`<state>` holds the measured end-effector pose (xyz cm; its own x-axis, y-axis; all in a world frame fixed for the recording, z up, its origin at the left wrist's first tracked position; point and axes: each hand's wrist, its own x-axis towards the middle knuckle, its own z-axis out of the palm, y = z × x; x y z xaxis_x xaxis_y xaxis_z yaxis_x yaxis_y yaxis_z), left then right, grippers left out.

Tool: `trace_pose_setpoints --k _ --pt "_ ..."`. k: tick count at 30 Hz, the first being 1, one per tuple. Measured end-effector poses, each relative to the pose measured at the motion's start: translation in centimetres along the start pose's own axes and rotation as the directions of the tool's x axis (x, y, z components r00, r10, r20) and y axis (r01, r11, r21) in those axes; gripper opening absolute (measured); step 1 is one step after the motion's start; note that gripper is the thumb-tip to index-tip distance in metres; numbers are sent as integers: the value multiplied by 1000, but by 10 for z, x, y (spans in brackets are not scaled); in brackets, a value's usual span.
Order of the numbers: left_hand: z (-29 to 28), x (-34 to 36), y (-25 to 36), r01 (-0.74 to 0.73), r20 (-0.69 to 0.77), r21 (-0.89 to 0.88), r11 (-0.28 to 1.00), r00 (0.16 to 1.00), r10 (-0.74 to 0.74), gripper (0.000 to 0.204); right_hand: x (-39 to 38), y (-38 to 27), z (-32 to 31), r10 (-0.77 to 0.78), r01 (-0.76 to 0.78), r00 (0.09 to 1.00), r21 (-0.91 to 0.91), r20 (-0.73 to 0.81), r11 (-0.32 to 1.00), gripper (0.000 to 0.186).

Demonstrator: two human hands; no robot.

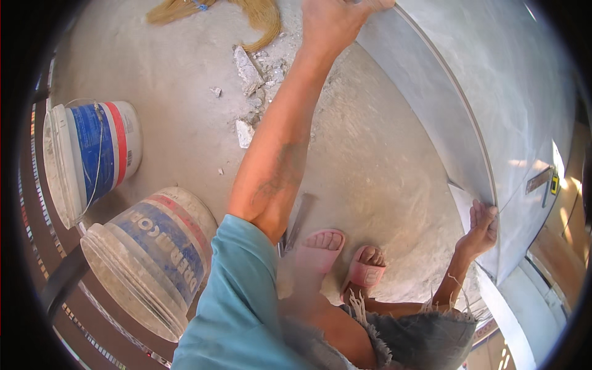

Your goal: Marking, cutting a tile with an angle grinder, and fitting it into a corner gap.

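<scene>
A large grey panel (524, 92) with a darker, curved-looking front edge fills the right side. My left hand (336, 24), at the end of a bare forearm and teal sleeve, grips that edge at the top; part of its fingers is cut off by the frame. At the panel's lower end my right hand (481, 229) is closed, its bent fingers against the edge. A thin line runs from there across the panel top, and I cannot tell whether it is a thread or a mark. A yellow tape measure (554, 184) lies on the panel's right part.
Two dirty plastic buckets, one upright-banded (92, 154) and one nearer (154, 253), lie at left beside a railing (61, 283). Broken rubble (248, 71) and straw-coloured fibre (262, 21) lie on the dusty floor. My feet wear pink slippers (320, 256). Wooden boards (558, 262) stand at far right.
</scene>
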<state>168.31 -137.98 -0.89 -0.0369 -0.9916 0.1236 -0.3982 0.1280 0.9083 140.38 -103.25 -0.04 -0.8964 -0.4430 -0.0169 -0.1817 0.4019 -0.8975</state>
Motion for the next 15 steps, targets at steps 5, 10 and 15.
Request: trace_pose_setpoints --k 5,10,15 --pt "26 -6 -1 33 -183 -226 974 980 -76 57 0 -9 1 3 -3 1000 1 -25 1000 50" --pt "13 0 -5 180 -61 -243 953 978 -200 51 0 -6 2 -1 2 1000 -21 11 1000 54" --pt "13 -11 -2 266 52 -396 879 962 -268 54 -4 -6 0 93 -96 993 46 67 994 46"
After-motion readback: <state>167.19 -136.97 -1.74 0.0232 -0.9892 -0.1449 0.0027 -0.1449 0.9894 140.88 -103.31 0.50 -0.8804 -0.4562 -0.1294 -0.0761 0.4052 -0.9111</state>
